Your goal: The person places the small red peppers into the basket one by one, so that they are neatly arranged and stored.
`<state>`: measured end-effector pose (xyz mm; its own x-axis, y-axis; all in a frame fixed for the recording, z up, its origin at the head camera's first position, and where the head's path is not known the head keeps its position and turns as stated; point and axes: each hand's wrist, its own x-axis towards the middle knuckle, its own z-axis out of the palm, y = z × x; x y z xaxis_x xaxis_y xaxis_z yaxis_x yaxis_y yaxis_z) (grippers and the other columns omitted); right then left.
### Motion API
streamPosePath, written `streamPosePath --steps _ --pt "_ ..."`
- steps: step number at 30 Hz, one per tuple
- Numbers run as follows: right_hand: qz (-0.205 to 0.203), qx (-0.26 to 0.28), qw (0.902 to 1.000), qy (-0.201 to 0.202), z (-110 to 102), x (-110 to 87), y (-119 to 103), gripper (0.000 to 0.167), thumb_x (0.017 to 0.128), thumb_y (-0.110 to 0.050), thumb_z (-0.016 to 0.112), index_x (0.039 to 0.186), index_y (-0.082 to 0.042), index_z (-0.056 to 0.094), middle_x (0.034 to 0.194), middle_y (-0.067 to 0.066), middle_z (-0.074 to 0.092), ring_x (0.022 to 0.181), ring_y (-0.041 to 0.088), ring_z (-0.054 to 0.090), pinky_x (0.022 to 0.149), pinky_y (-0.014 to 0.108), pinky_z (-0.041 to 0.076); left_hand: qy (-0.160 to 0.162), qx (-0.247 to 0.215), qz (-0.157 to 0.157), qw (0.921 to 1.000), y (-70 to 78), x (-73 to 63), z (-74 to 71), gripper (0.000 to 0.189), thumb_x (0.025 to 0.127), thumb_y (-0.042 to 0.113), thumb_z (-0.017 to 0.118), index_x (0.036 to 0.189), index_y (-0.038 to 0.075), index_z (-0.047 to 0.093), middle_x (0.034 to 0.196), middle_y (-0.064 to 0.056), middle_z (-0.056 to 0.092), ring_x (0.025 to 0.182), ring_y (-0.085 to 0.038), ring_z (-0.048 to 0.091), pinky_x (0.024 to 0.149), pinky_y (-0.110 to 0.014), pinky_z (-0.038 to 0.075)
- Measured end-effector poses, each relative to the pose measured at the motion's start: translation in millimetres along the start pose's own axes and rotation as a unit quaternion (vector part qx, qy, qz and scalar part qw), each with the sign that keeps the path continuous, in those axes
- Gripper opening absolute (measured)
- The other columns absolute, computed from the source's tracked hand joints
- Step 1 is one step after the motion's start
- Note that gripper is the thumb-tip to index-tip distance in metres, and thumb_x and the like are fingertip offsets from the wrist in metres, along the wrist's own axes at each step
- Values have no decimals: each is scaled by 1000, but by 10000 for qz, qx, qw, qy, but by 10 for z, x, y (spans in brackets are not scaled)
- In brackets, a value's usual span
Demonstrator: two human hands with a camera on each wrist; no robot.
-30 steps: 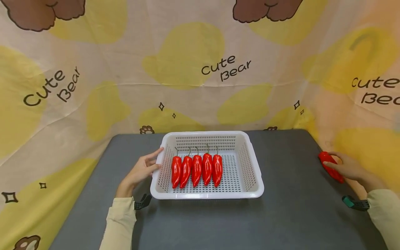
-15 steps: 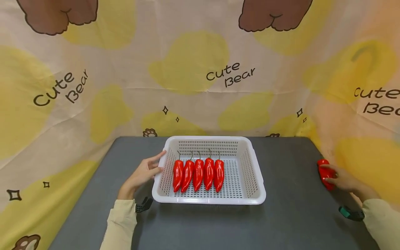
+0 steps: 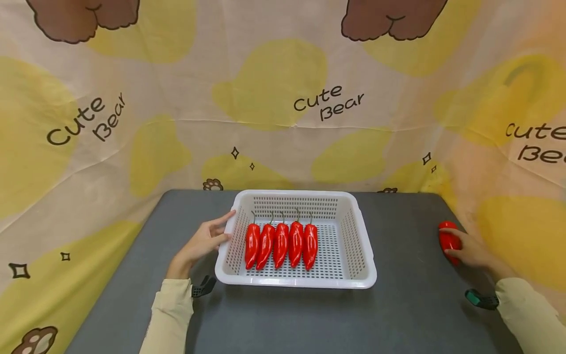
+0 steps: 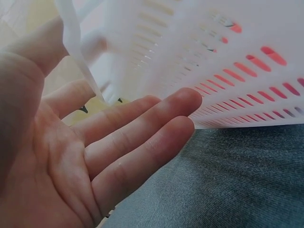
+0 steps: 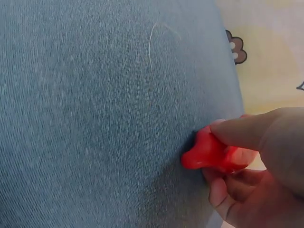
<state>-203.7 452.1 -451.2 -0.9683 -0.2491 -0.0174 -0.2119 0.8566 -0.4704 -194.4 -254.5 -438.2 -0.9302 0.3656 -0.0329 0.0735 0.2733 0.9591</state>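
A white plastic basket [image 3: 295,283] with slotted walls stands on the table, and several red peppers [image 3: 281,246] lie side by side in its left and middle part, stems toward the back. My left hand [image 3: 201,246] holds the basket's left rim: thumb and index finger lie over the lip, while the other fingers [image 4: 142,137] stretch out below it, close to the wall. Near the table's right edge, my right hand [image 3: 473,250] grips another red pepper [image 3: 448,241]. In the right wrist view, the thumb presses one side of this pepper [image 5: 206,152] and the fingers curl beneath it.
The basket's right part shows bare slotted floor [image 3: 329,246]. Grey table surface [image 3: 407,246] lies between the basket and my right hand. A printed cloth [image 3: 274,88] hangs behind the table and along both sides.
My right hand has moved left with the red pepper, from beyond the table's right edge to over the tabletop. The left hand stays at the basket's rim. The head view has shifted slightly.
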Motion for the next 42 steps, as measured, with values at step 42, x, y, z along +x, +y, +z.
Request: streamPosePath --steps 42 --pt "-368 1742 9839 -166 -90 286 -847 76 99 -5 59 159 2 12 147 43 30 114 59 53 69 25 57 68 197 -111 9997 24 11 -3 68 98 12 60 160 20 32 145 -32 52 107 -38 71 75 -45 64"
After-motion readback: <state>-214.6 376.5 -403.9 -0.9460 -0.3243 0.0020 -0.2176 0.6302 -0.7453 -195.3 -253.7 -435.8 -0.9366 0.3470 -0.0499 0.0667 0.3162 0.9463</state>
